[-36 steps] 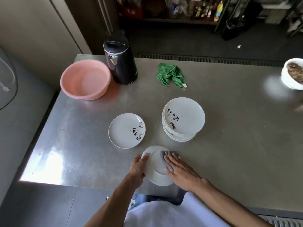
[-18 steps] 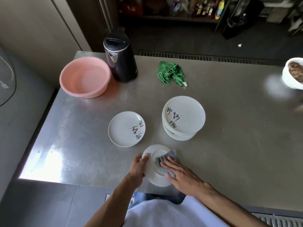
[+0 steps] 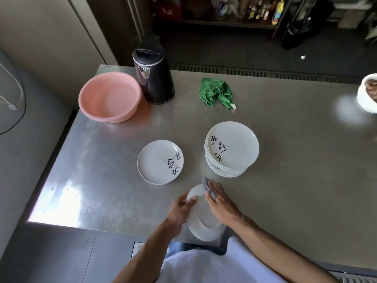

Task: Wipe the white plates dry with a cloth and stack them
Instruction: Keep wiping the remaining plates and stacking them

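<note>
A white plate (image 3: 201,223) is tilted at the near edge of the steel table (image 3: 285,160). My left hand (image 3: 180,210) grips its left rim, thumb on the face. My right hand (image 3: 221,203) presses a grey cloth (image 3: 208,185) flat against the plate's upper right part with straight fingers. A single white plate (image 3: 157,162) with black writing lies flat just beyond, to the left. A stack of several white plates (image 3: 231,149) stands beyond, to the right.
A pink basin (image 3: 109,97) and a black kettle (image 3: 153,76) stand at the far left of the table. A crumpled green cloth (image 3: 216,92) lies at the back middle. A white bowl (image 3: 367,92) with brown contents sits at the right edge.
The plate has been tipped more upright and my right hand has slid the grey cloth toward its upper edge. My left hand keeps hold of the left rim.
</note>
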`<control>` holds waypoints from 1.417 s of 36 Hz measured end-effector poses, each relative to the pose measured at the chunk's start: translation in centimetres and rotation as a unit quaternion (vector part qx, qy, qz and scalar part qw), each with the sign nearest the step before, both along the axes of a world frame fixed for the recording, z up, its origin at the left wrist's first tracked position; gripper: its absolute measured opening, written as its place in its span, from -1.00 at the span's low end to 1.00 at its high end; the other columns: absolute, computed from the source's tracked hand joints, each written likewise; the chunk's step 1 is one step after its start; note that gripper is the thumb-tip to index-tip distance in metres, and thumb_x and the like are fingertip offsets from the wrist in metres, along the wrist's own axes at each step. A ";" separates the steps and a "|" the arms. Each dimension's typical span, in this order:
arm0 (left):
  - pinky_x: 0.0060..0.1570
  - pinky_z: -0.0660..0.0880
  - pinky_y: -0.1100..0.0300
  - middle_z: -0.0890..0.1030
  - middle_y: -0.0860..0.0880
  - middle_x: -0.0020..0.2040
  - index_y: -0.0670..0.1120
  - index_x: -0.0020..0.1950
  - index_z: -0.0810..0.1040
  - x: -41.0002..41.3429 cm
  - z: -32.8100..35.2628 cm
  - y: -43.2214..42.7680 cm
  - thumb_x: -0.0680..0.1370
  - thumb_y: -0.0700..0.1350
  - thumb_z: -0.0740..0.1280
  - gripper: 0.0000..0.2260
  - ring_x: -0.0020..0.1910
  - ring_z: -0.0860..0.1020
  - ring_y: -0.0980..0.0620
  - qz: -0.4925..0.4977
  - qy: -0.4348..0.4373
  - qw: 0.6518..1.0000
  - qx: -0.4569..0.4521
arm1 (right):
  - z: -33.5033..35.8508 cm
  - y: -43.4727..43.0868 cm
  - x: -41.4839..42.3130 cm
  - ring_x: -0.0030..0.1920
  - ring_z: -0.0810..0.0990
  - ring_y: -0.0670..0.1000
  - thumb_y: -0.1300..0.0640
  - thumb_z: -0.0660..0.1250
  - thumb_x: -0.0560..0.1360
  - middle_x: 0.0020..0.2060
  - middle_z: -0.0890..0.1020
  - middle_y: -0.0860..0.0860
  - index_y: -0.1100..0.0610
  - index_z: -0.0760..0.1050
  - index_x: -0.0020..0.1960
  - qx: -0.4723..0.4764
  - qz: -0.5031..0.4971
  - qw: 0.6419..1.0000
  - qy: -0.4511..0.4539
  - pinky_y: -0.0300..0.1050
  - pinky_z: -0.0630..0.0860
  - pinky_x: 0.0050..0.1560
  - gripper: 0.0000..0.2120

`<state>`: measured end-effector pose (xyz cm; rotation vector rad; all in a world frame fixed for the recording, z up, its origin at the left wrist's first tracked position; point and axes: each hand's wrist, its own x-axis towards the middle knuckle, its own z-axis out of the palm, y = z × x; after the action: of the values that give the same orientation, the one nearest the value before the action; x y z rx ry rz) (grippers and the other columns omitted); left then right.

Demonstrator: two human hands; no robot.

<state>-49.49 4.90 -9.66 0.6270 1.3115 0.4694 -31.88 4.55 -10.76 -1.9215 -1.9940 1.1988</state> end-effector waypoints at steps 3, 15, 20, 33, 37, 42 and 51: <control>-0.20 0.60 0.17 0.73 -0.04 -0.02 -0.03 0.20 0.63 0.1 0.2 -0.2 0.67 -0.12 0.33 -0.86 -0.13 0.67 0.08 -0.013 0.004 1.000 0.021 | 0.7 -0.5 -0.4 0.60 -0.12 -0.12 0.02 -0.05 0.73 0.60 0.00 -0.14 -0.04 0.01 0.62 0.040 0.076 0.996 0.032 -0.10 -0.19 0.58 -0.53; -0.18 0.49 0.04 0.64 -0.16 -0.10 -0.09 0.01 0.54 -0.5 -0.4 0.0 0.33 -0.03 0.38 -0.71 -0.11 0.58 -0.16 0.081 -0.006 0.995 -0.048 | 0.2 0.6 0.5 0.59 0.05 -0.02 0.00 -0.05 0.72 0.59 0.18 0.00 0.12 0.15 0.60 -0.049 -0.160 0.986 0.016 -0.09 -0.02 0.58 -0.52; -0.08 0.58 -0.02 0.69 -0.18 0.02 -0.09 0.24 0.59 -1.4 -0.2 0.3 0.38 0.03 0.45 -0.54 -0.04 0.65 -0.16 0.055 -0.037 0.996 -0.060 | 1.9 -0.2 -1.4 0.57 0.10 -0.11 0.09 0.04 0.72 0.56 0.24 -0.04 0.03 0.19 0.58 0.044 -0.072 0.992 0.098 -0.27 -0.04 0.53 -0.56; -0.09 0.61 0.06 0.72 -0.19 0.08 -0.14 0.23 0.63 -1.3 0.1 -0.4 0.49 -0.08 0.49 -0.66 -0.03 0.68 -0.08 -0.015 -0.035 0.997 -0.060 | 0.9 -0.4 -1.3 0.60 -0.11 -0.14 -0.01 -0.01 0.72 0.60 -0.03 -0.09 0.07 0.02 0.63 0.017 0.059 0.997 0.037 -0.16 -0.16 0.58 -0.49; -0.04 0.61 0.03 0.71 -0.23 0.08 -0.18 0.22 0.63 -1.3 -0.2 -0.6 0.43 -0.07 0.50 -0.60 -0.03 0.67 -0.07 -0.015 -0.042 0.997 -0.058 | 1.1 -0.9 -1.0 0.60 -0.11 -0.11 0.00 0.06 0.71 0.60 0.04 -0.09 0.07 0.11 0.61 0.074 0.141 0.986 0.052 -0.21 -0.17 0.57 -0.51; 0.03 0.62 -0.12 0.68 -0.29 0.13 -0.19 0.19 0.67 -1.3 -0.7 -1.2 0.40 -0.19 0.51 -0.64 0.03 0.66 -0.20 0.048 -0.102 0.991 -0.073 | 0.3 0.1 0.4 0.61 -0.05 -0.02 -0.05 -0.06 0.72 0.62 0.03 -0.07 -0.03 -0.06 0.64 -0.059 -0.099 0.993 0.005 -0.16 -0.07 0.56 -0.49; 0.09 0.58 -0.14 0.69 -0.25 0.13 -0.14 0.27 0.58 -0.9 -0.2 -0.9 0.42 -0.07 0.50 -0.56 0.04 0.67 -0.20 0.065 -0.095 0.993 -0.039 | 1.8 -0.2 -1.2 0.58 0.02 -0.19 0.07 0.05 0.71 0.52 0.10 -0.37 -0.24 0.08 0.56 0.092 0.031 0.986 0.132 -0.24 -0.11 0.56 -0.54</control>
<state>-50.38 4.03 -9.84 0.4231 1.1873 0.5680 -33.09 4.34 -8.96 -1.5376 -1.9588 1.1670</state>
